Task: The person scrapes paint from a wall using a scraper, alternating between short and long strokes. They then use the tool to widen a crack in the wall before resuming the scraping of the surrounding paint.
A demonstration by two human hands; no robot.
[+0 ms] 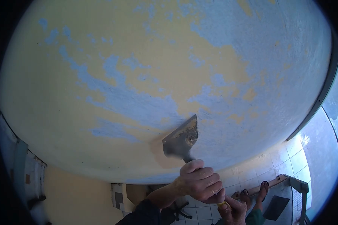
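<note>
A wide, flat-bladed scraper (181, 138) has its blade edge against a large painted surface (157, 67). Patches of yellowish paint lie among bare blue-grey areas there. Specks cling to the metal blade. My left hand (201, 180), dusted with pale powder, is closed round the handle just below the blade. Lower down, my right hand (233, 210) is closed round the handle's end, where a bit of yellow shows. The rest of the handle is hidden by my fingers.
Feet in sandals (264, 190) show at the lower right, near a wooden plank (276, 181) with a metal frame (300, 184). Pale floor tiles (285, 157) run below. A box-like item (136, 195) and a dark chair base (183, 212) stand at the bottom.
</note>
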